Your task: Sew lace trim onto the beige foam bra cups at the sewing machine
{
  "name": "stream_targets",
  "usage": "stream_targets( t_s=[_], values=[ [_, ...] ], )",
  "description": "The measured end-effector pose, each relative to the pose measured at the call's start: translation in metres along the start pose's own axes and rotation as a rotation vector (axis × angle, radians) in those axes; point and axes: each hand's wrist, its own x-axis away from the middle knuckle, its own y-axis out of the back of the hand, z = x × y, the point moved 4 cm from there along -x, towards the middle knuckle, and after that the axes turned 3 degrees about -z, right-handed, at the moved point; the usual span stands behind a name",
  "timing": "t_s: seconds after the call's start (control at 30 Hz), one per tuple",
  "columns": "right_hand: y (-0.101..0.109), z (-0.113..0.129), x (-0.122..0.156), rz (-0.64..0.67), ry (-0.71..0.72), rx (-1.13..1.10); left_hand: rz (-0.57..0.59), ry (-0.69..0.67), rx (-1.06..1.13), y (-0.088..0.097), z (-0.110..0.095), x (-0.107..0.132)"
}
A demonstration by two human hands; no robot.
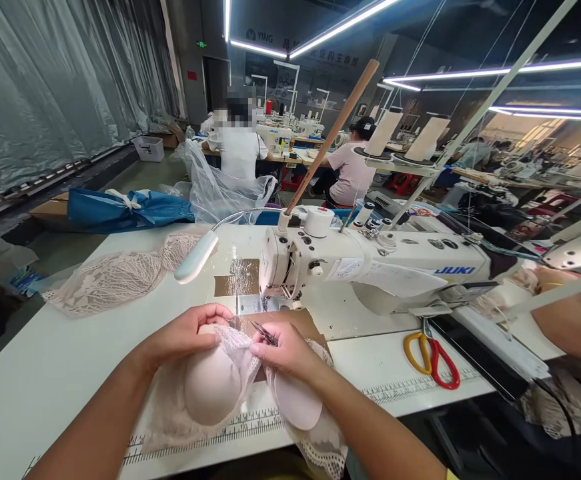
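A pale pink padded lace bra lies on the white sewing table in front of me. My left hand is closed on the top edge of its left cup. Pinched in my right hand are small thread snips, their tips at the lace between the two cups. The other cup hangs at the table's front edge under my right wrist. Just behind my hands stands the white JUKI sewing machine, with its needle plate close by.
A pile of lace pieces lies at the back left of the table. Scissors with yellow and red handles rest to the right. A gooseneck lamp hangs over the table. Another person's arm is at the far right. Other people sit at machines behind.
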Motion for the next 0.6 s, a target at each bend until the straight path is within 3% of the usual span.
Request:
stream_targets(
  t_s=[0.17,0.33,0.47,0.6],
  values=[
    [-0.003,-0.003,0.002,0.085,0.065,-0.036,0.036,-0.153,-0.370,-0.016,-0.009,-0.007],
    [-0.001,-0.004,0.001,0.038,0.061,-0.030,0.110,-0.099,-0.252,-0.035,0.009,-0.019],
    [0.011,-0.004,0.001,0.019,0.113,-0.033,0.111,-0.060,-0.169,-0.034,0.019,-0.020],
    [0.021,-0.010,0.001,0.073,0.050,-0.038,0.123,-0.008,-0.091,-0.034,0.018,-0.019]
  ],
)
